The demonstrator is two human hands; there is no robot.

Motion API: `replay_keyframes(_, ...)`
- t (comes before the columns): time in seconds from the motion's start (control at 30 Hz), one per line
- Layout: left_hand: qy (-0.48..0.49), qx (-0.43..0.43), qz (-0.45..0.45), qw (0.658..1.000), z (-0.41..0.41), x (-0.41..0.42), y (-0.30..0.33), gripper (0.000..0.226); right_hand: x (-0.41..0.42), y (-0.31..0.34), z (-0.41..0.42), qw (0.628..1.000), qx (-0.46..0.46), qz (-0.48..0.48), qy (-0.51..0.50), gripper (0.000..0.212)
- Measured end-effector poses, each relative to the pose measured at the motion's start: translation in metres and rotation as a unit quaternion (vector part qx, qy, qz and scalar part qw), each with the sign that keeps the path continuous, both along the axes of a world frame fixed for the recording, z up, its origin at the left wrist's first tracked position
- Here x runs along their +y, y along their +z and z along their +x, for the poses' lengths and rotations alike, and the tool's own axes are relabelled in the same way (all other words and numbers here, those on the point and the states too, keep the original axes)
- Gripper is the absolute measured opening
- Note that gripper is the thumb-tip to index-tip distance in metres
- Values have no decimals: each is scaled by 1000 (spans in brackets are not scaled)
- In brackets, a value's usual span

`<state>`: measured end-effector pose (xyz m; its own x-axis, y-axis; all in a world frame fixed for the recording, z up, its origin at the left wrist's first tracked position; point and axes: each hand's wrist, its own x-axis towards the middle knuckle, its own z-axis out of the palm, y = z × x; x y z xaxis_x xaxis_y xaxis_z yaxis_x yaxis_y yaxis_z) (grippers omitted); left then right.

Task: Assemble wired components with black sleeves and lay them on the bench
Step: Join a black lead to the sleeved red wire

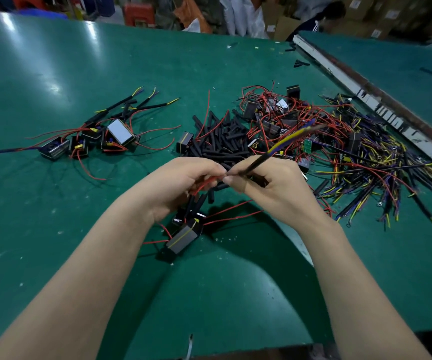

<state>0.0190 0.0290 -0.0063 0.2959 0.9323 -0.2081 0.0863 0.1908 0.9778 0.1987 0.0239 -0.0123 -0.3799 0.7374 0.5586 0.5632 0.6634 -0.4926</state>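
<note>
My left hand (181, 185) pinches the red wire (204, 184) of a black boxed component (183, 239) that hangs just below my hands over the green bench (54, 74). My right hand (269, 185) pinches a sleeved cable (282, 145) with yellow and purple wires that points up to the right. The two wire ends meet between my fingertips. A heap of loose black sleeves (222, 141) lies just beyond my hands. Several components with sleeved wires (100, 136) lie at the left.
A tangle of red-wired components (274, 113) and a pile of yellow, purple and black cables (381, 167) cover the bench at the right. A metal rail (365, 100) divides off another bench. A person and cartons (331, 14) are at the far edge.
</note>
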Motion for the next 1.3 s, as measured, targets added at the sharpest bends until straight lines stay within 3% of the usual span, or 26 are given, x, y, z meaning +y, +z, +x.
replay_keyframes(0.13,10,29,89,996,-1,-1,1,18,0,-1,0,1000,20,-13,-10,16)
replay_keyframes(0.2,12,100,211,972,0,-2,1,13,-1,-1,-1,997,54,-40,-25,16)
replay_keyframes(0.27,18,235,397,887,1,-3,1,7,-2,1,-6,988,99,-108,-39,13)
replay_keyframes(0.33,18,300,510,806,2,-3,-1,11,-3,4,-10,958,182,-218,-41,19)
replay_keyframes(0.43,40,312,555,770,4,-4,-3,12,-2,9,-11,909,270,-315,-34,33)
replay_keyframes(0.63,111,367,629,676,8,-8,-3,16,-1,15,-6,846,299,-440,-31,28)
replay_keyframes(0.7,117,364,642,664,10,-10,-3,16,-1,16,-6,831,303,-465,-33,28)
replay_keyframes(0.83,112,334,640,683,13,-11,-6,13,-2,14,-3,825,301,-477,-27,20)
replay_keyframes(0.93,109,325,605,719,12,-10,-6,14,-1,14,-3,865,260,-427,-39,14)
replay_keyframes(1.07,117,335,553,754,11,-10,-5,21,-1,12,-4,904,249,-347,-32,27)
replay_keyframes(1.17,108,276,488,821,13,-12,-2,16,-1,9,-4,945,213,-249,-16,17)
replay_keyframes(1.3,87,157,363,914,15,-14,1,12,-1,4,-5,991,124,-32,-28,12)
